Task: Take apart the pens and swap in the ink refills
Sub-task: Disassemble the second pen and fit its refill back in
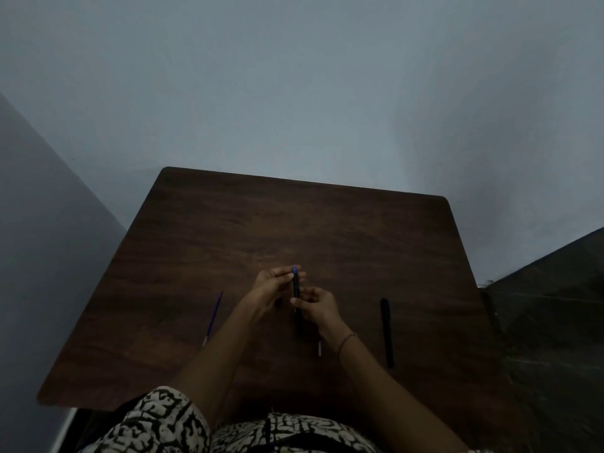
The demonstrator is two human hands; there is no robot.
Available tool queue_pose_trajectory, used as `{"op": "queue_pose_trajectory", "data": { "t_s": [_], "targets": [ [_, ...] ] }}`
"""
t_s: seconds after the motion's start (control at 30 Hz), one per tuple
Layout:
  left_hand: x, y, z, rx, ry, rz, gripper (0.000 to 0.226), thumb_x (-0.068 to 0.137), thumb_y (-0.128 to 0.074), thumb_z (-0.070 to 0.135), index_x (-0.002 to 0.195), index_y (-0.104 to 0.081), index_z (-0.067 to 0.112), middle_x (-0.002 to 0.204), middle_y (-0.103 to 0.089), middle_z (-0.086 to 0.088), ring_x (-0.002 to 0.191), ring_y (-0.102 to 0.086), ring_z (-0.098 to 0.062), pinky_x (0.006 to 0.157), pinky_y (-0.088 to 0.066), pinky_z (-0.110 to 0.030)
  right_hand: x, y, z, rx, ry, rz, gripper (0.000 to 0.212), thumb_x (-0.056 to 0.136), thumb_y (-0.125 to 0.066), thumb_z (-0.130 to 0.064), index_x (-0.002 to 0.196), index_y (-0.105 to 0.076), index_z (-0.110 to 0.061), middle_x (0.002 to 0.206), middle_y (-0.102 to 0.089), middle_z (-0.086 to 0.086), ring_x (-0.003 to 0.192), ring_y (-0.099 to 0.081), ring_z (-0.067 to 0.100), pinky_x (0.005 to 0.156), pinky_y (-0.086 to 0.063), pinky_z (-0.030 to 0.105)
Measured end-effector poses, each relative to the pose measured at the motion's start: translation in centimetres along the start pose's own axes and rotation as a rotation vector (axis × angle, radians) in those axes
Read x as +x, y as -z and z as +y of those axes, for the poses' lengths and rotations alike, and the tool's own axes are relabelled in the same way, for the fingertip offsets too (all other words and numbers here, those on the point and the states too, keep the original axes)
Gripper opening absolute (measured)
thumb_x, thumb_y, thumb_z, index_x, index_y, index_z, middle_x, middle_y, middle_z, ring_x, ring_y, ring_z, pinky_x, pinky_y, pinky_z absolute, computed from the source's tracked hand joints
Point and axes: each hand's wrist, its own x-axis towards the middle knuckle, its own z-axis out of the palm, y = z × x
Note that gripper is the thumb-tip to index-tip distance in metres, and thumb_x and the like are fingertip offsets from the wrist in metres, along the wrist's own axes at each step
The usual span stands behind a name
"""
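Both hands: left hand (273,284) and right hand (316,305) pinch my pen (296,286) above the table (294,217).
Blue refill (214,317): lying left, apart.
Technique: I should twist gently, keeping it straight.

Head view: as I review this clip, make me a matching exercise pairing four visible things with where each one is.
Things:
1. blue refill
2. lone black pen
3. held pen
4. bracelet

Places:
A. gripped by the left hand and the right hand
B. lying on the table, left of the hands
C. round the right wrist
D. lying on the table, right of the hands

Pairs: 1-B, 2-D, 3-A, 4-C
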Motion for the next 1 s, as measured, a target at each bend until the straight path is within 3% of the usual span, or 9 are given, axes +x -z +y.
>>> {"op": "queue_pose_trajectory", "data": {
  "t_s": [0.13,0.23,0.33,0.43,0.57,0.7,0.8,0.87,1.0],
  "targets": [
    [0.3,-0.1,-0.1,0.078,-0.089,0.162,0.024,0.078,-0.067,-0.004,0.102,-0.065,0.002,0.078,-0.066,-0.003,0.068,-0.065,-0.012,0.069,-0.054,-0.028,-0.2,-0.1,-0.1,-0.015,0.020,-0.012,0.033,0.078,-0.070,0.001,0.109,-0.060,-0.003,0.086,-0.063,-0.003,0.082,-0.062,0.012,0.065,-0.049,0.019],
    [0.6,0.0,0.2,0.143,-0.115,0.229,0.020,0.074,-0.075,0.004,0.086,-0.063,0.013,0.081,-0.059,-0.002,0.076,-0.058,-0.015,0.073,-0.051,-0.033,-0.4,-0.3,-0.1,-0.021,0.054,-0.025,0.037,0.077,-0.070,0.004,0.111,-0.059,-0.001,0.095,-0.065,0.004,0.091,-0.062,0.018,0.069,-0.050,0.021],
    [0.5,-0.1,0.5,0.062,-0.020,0.190,0.017,0.084,-0.067,0.017,0.100,-0.063,0.013,0.098,-0.063,-0.005,0.101,-0.059,-0.022,0.088,-0.050,-0.040,-0.5,-0.6,-0.1,-0.005,0.064,-0.025,0.038,0.077,-0.070,0.004,0.112,-0.059,0.000,0.099,-0.064,0.007,0.095,-0.060,0.020,0.073,-0.051,0.024],
    [0.1,-0.1,0.9,-0.024,0.062,0.109,0.027,0.094,-0.042,0.010,0.113,-0.060,0.006,0.111,-0.063,-0.010,0.113,-0.056,-0.027,0.096,-0.045,-0.043,-0.4,-0.6,-0.2,0.018,0.047,-0.018,0.034,0.078,-0.069,0.003,0.110,-0.059,-0.004,0.093,-0.063,0.002,0.095,-0.059,0.019,0.074,-0.050,0.025],
    [-0.6,-0.2,0.9,0.048,0.017,0.036,0.032,0.095,-0.037,-0.001,0.120,-0.056,-0.003,0.117,-0.060,-0.016,0.105,-0.057,-0.027,0.081,-0.050,-0.031,-0.2,-0.4,-0.1,0.054,0.043,-0.006,0.031,0.078,-0.069,0.003,0.107,-0.060,-0.005,0.087,-0.063,-0.003,0.086,-0.061,0.016,0.067,-0.050,0.023],
    [-0.7,-0.4,0.8,0.051,-0.062,0.073,0.031,0.089,-0.053,-0.005,0.119,-0.055,-0.009,0.110,-0.059,-0.020,0.077,-0.065,-0.015,0.062,-0.056,-0.020,-0.1,-0.3,0.1,0.063,0.047,-0.029,0.028,0.077,-0.070,0.003,0.100,-0.059,-0.009,0.085,-0.063,-0.002,0.080,-0.062,0.013,0.068,-0.051,0.025],
    [-0.2,-0.5,0.7,0.170,-0.117,0.226,0.010,0.080,-0.068,-0.001,0.088,-0.064,0.003,0.092,-0.063,-0.013,0.067,-0.058,-0.011,0.064,-0.049,-0.023,-0.2,-0.4,-0.2,0.039,0.052,-0.050,0.030,0.077,-0.071,0.003,0.102,-0.059,-0.008,0.082,-0.062,-0.002,0.076,-0.061,0.012,0.064,-0.051,0.024],
    [0.0,-0.6,0.8,0.216,-0.161,0.320,0.024,0.074,-0.075,0.000,0.071,-0.055,0.013,0.072,-0.054,-0.004,0.063,-0.050,-0.010,0.062,-0.045,-0.022,-0.2,-0.5,-0.3,0.008,0.064,-0.059,0.033,0.077,-0.071,0.003,0.107,-0.059,-0.004,0.080,-0.062,-0.004,0.072,-0.061,0.010,0.057,-0.049,0.018],
    [0.2,-0.6,1.3,0.165,-0.095,0.320,0.020,0.079,-0.073,0.017,0.087,-0.055,0.012,0.078,-0.052,0.001,0.076,-0.052,-0.013,0.067,-0.047,-0.026,0.0,-0.6,-0.3,0.012,0.065,-0.092,0.035,0.077,-0.070,0.003,0.110,-0.060,-0.001,0.083,-0.064,-0.002,0.075,-0.062,0.010,0.058,-0.051,0.017]
  ]
}}
